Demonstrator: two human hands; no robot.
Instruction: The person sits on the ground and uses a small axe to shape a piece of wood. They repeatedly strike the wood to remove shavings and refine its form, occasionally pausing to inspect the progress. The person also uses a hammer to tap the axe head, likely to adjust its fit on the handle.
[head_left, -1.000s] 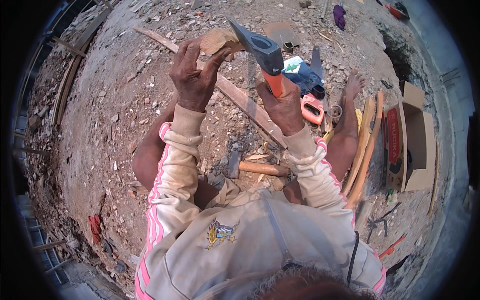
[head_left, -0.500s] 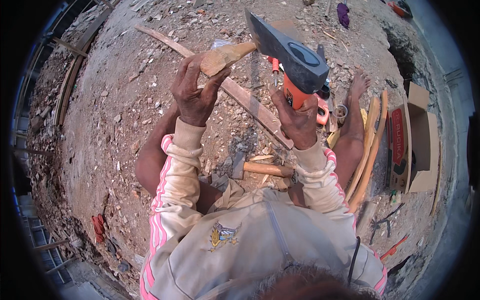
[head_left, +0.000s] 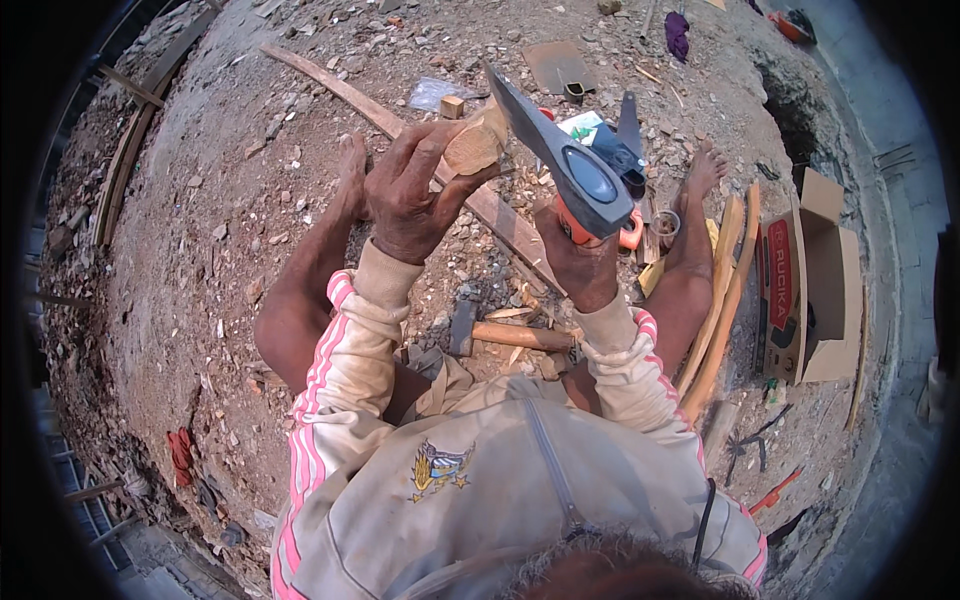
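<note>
My left hand (head_left: 408, 200) is closed round a short, pale piece of wood (head_left: 476, 146) with rough, hewn faces, holding it up by its near end. In my right hand (head_left: 580, 265) is an axe (head_left: 566, 152) with a dark head and an orange handle, gripped close under the head. The blade slants up to the left, its edge next to the far end of the wood; I cannot tell whether the two touch. Most of the axe handle is hidden under the head and hand. Between my legs lies a hammer (head_left: 520, 336) with a wooden handle.
A long plank (head_left: 495, 210) lies slantwise over rubble beneath my hands. Curved wood strips (head_left: 722, 310) and an open cardboard box (head_left: 835, 285) are on the right. Beyond the axe lie a dark tool (head_left: 628, 130), a small wood block (head_left: 452, 107) and a flat brown sheet (head_left: 550, 66).
My left hand has moved right and slightly down, and the wood is turned more end-on. The axe has come down and a little left, nearer my body.
</note>
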